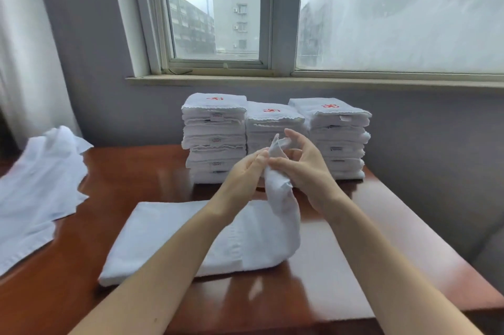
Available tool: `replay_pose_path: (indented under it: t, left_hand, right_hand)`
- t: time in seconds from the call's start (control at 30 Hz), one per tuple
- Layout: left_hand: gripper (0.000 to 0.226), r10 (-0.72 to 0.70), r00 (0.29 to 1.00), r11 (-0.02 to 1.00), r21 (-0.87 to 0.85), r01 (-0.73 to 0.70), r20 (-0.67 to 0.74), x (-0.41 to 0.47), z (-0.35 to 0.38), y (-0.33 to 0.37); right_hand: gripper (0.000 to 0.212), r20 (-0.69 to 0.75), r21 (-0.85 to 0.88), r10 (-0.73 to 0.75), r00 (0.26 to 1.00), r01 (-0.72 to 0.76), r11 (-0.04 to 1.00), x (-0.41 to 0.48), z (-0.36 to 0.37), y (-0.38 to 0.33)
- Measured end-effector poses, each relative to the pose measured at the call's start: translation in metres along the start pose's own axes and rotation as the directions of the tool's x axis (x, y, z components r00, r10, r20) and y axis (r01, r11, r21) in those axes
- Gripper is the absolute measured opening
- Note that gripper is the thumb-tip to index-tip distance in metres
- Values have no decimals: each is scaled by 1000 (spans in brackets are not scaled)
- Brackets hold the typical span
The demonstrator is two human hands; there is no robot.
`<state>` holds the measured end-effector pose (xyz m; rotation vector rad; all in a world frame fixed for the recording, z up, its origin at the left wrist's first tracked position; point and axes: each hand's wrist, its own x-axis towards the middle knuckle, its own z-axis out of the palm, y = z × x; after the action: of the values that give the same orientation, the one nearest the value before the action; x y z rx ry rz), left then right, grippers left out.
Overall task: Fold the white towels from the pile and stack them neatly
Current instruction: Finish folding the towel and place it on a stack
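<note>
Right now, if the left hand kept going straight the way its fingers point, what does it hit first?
The left hand points up-right, away from the person, and already touches the towel both hands hold. Past that, probably the right hand, then the middle stack, though depth is unclear.

three stacks of folded white towels, left stack (214,138), middle stack (272,127), right stack (341,138), one towel (174,236) on one wooden table (131,179), one loose white pile (41,187), two hands, left hand (245,174), right hand (305,168), one window (218,7)
</note>
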<state>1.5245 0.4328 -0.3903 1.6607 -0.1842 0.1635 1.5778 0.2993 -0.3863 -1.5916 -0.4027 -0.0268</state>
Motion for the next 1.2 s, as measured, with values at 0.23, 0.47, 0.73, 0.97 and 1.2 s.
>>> replay_pose_path:
  t: [0.23,0.47,0.73,0.97,1.2]
  left_hand:
    - [44,-26,993,999,32,30,-116,-33,-79,15]
    - [47,-144,959,985,59,163,-245,-62,-146,-4]
    - [48,-327,878,932,36,361,-349,-91,-194,-39]
    - [50,-389,828,878,111,466,-403,-97,-213,-56]
    - [79,-326,833,718,456,526,-447,-88,-211,-68]
  right_hand:
    - [69,109,70,-7,994,0,998,10,87,-21]
    - [68,210,-24,63,976,-60,998,7,169,-8]
    - [68,299,-108,195,934,-170,979,-8,231,28]
    - [41,277,-84,155,948,-137,987,-7,217,40]
    - [36,173,-518,-24,985,112,848,-10,175,51]
